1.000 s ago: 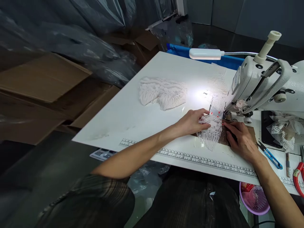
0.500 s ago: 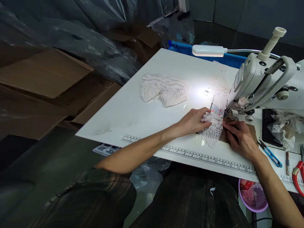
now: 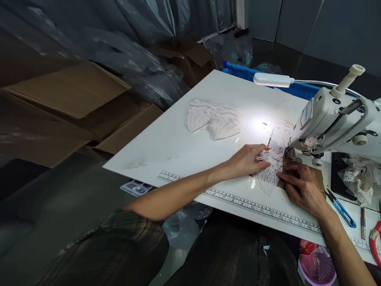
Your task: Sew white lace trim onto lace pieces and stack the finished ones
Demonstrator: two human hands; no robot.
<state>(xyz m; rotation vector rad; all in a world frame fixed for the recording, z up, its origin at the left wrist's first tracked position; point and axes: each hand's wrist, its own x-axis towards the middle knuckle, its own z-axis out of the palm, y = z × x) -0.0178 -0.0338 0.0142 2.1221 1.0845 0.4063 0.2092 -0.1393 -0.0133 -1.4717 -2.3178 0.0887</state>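
A white lace piece (image 3: 267, 178) with a dotted upper band lies under the sewing machine's needle area (image 3: 287, 152). My left hand (image 3: 248, 160) holds its left side, index finger along the upper edge and thumb lower down, with lace gathered between them. My right hand (image 3: 303, 184) rests palm down to the right, fingers stretched toward the lace and one fingertip touching its right edge. Beneath that hand is a brown plate (image 3: 317, 174) on the machine bed. More lace (image 3: 281, 133) trails behind the needle. The white sewing machine (image 3: 324, 119) stands at the right.
Folded white lace (image 3: 216, 119) lies on the white table (image 3: 166, 143), left of the lit spot. Blue thread snips (image 3: 341, 208), red-handled scissors (image 3: 374, 242) and a black tray of scraps (image 3: 342, 174) are at right. A purple basket (image 3: 317, 274) sits below; cardboard boxes (image 3: 68, 91) stand left.
The view has shifted, so the table and machine appear lower and farther right. My right fingertip has slid a little down the lace edge, away from the needle. The left hand keeps its hold.
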